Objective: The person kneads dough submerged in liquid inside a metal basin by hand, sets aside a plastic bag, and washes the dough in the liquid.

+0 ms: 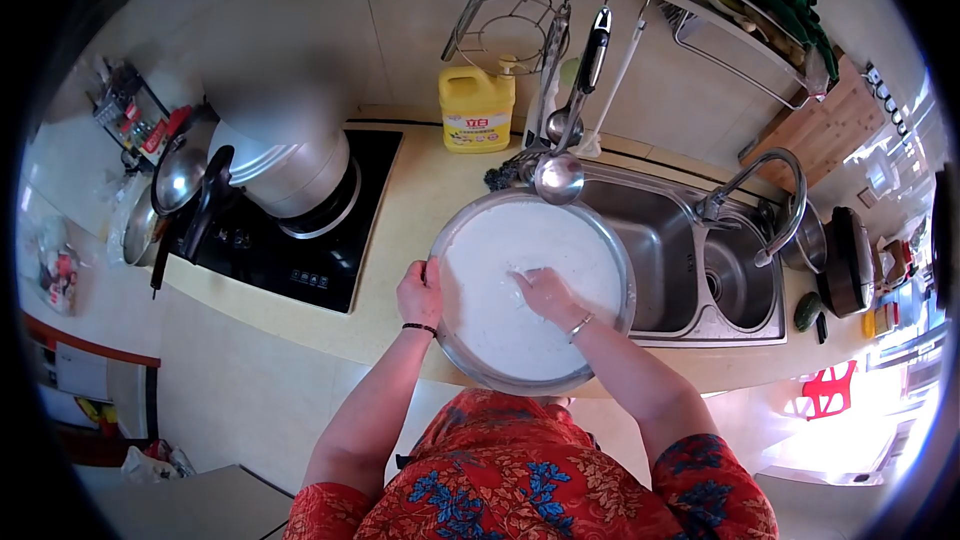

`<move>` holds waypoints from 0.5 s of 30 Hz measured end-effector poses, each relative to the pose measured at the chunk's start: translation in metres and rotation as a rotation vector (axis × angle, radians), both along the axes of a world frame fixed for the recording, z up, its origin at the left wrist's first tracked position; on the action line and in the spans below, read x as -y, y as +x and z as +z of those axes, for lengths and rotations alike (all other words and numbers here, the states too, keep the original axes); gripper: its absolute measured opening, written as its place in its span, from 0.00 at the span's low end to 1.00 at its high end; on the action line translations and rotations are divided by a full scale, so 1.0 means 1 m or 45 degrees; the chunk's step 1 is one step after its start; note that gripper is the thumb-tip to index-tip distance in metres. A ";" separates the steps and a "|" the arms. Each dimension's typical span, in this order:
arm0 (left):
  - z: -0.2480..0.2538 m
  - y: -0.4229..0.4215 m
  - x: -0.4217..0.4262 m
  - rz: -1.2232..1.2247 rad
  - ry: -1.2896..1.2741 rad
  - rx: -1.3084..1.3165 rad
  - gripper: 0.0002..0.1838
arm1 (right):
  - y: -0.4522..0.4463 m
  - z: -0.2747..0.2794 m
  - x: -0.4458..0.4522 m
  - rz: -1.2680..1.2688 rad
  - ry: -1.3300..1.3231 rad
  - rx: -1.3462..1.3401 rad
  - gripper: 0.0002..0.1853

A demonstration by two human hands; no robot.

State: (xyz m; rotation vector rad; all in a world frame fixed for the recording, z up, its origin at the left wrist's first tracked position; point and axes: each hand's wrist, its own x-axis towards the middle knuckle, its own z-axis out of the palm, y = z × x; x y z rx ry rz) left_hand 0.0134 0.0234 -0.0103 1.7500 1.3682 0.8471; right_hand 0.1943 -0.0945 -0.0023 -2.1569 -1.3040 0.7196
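A wide steel basin [628, 285] stands at the counter's front edge, nearly full of a white, milky liquid [500, 335]. My left hand [420, 292] is closed on the basin's left rim, with a dark beaded bracelet at the wrist. Near the middle of the basin, my right hand [548, 294] dips into the liquid. Its fingertips are under the white surface, so how far the fingers are spread is hidden. A metal bracelet [580, 326] circles the right wrist, just above the liquid.
A double sink [650, 240] with a faucet [780, 170] adjoins the basin's right. Ladles [559, 179] hang just behind its far rim, near a yellow jug [477, 110]. On the left, a large steel pot [300, 170] sits on a black cooktop [325, 265], under blurred whitish haze.
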 end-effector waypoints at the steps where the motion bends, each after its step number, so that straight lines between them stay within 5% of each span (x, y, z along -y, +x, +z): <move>1: 0.000 0.000 0.000 0.001 -0.006 -0.013 0.18 | 0.002 -0.015 -0.003 0.116 0.121 0.229 0.12; 15: -0.002 0.001 0.000 0.018 0.016 0.004 0.18 | 0.007 -0.031 -0.043 0.133 -0.074 0.724 0.05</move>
